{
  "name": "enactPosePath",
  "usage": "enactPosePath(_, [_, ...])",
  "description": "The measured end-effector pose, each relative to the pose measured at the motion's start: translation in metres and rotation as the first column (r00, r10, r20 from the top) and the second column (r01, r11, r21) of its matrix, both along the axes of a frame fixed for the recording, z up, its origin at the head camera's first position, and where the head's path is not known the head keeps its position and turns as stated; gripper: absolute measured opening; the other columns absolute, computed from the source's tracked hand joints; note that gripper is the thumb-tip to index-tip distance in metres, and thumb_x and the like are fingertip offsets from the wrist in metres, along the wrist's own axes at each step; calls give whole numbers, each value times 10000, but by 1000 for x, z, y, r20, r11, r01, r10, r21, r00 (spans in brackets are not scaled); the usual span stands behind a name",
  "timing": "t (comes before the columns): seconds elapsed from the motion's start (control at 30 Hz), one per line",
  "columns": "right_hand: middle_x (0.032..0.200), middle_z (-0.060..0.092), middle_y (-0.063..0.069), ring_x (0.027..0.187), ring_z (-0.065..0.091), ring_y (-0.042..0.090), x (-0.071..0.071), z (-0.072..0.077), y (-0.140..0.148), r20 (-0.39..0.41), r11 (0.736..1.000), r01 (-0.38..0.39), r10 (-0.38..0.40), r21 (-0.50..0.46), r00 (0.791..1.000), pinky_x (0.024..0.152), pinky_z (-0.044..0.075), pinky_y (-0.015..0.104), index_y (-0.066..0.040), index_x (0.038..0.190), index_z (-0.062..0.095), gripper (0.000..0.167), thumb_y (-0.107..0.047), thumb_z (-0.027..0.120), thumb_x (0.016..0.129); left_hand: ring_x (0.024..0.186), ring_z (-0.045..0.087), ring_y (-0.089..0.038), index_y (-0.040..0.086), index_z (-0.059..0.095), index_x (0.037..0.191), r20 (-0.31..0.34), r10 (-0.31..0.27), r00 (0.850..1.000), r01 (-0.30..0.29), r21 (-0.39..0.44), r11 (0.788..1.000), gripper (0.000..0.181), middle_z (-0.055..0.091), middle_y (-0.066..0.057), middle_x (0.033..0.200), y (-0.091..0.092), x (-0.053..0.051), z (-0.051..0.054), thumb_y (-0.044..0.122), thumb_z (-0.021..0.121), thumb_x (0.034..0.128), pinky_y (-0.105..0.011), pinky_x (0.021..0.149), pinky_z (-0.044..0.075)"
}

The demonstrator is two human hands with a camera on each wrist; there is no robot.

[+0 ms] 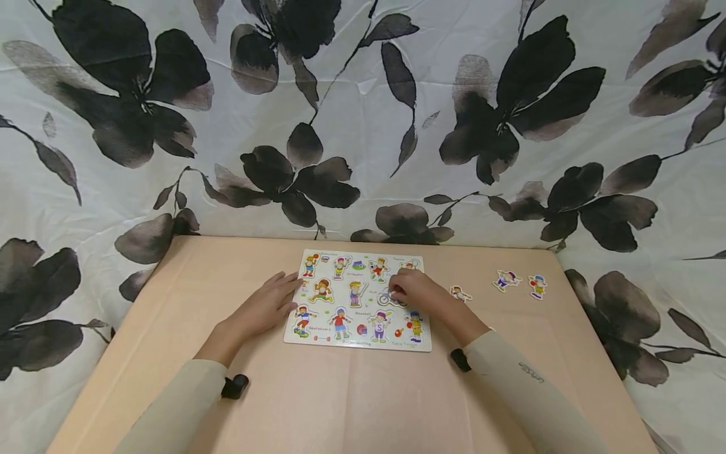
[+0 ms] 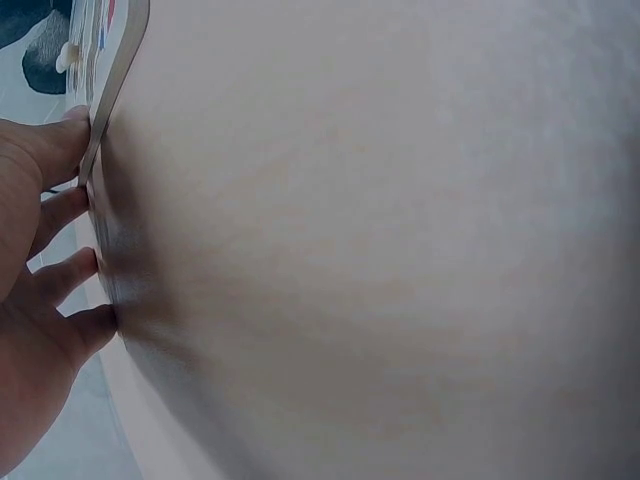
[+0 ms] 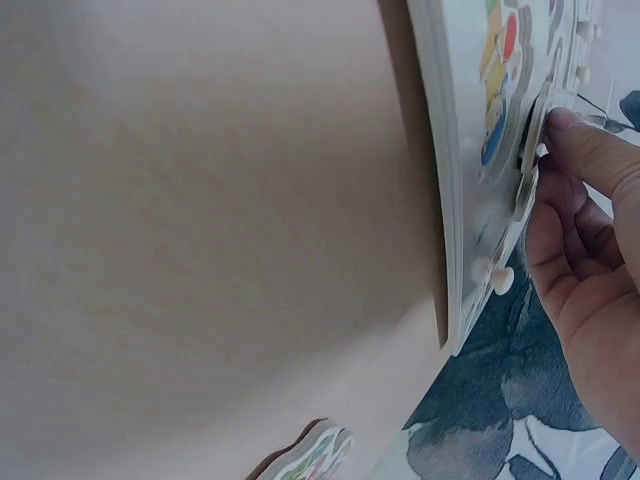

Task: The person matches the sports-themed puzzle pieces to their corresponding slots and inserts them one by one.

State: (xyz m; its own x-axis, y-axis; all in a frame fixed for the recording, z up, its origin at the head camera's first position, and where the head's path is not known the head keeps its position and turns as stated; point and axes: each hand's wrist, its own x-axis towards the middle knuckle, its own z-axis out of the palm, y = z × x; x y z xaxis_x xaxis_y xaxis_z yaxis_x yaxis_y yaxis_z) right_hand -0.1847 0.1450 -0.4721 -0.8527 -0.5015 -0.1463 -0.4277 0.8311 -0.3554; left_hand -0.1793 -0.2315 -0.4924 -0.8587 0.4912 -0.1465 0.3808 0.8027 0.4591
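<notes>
Near the bench's far edge (image 1: 244,247), the left hand (image 1: 265,308), fingers extended, touches the board (image 1: 340,296); the right hand (image 1: 420,291), I think, pinches a piece (image 3: 525,192).

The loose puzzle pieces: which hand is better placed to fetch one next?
Likely the right hand, once free: the loose pieces lie on its side of the board, while the left hand touches the opposite edge.

Indoor setting, floral cloth (image 1: 374,120), plain table (image 1: 351,403)
</notes>
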Motion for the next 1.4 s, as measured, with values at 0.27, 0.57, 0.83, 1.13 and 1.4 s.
enactPosePath(0.27, [939, 636, 0, 797, 518, 125, 0, 1, -7, 13, 1000, -1, 1, 14, 1000, 716, 497, 249, -122, 1030, 735, 87, -190, 733, 975, 1547, 258, -460, 50, 473, 1544, -6, -4, 1000, 4, -1, 1000, 593, 376, -156, 1653, 0, 1, 2, 254, 659, 1019, -624, 1247, 268])
enactPosePath(0.57, [969, 644, 10, 826, 536, 131, 3, -2, -5, 19, 999, 29, -29, -28, 999, 751, 523, 271, -108, 1061, 730, 127, -196, 740, 970, 1544, 257, -470, 49, 475, 1543, 2, -7, 1000, 7, -2, 1000, 587, 378, -168, 1649, 0, 1, 3, 246, 657, 1021, -627, 1248, 262])
enactPosePath(0.83, [954, 632, 14, 852, 551, 153, 7, 7, 19, -21, 996, 73, -75, -56, 997, 770, 520, 297, -84, 1101, 724, 176, -208, 730, 976, 1539, 263, -476, 38, 468, 1544, -2, -17, 1000, 17, -6, 1000, 585, 373, -174, 1651, -1, 1, 3, 239, 649, 1025, -620, 1248, 268])
enactPosePath(1.13, [955, 663, 55, 867, 619, 184, 17, 21, 66, -96, 983, 136, -148, -124, 984, 792, 585, 373, -34, 1086, 727, 150, -118, 726, 962, 1541, 269, -466, 51, 476, 1542, -9, -13, 1000, 13, -4, 1000, 589, 385, -168, 1645, 0, -1, 2, 242, 662, 1017, -616, 1252, 264])
enactPosePath(1.4, [1010, 659, 42, 911, 620, 197, 32, 12, 110, -3, 951, 298, -300, -86, 954, 813, 591, 385, -70, 1129, 730, 183, -182, 715, 985, 1542, 265, -469, 52, 477, 1542, -6, -20, 1000, 20, 2, 1000, 587, 386, -169, 1645, 0, -1, 1, 244, 661, 1018, -618, 1250, 265])
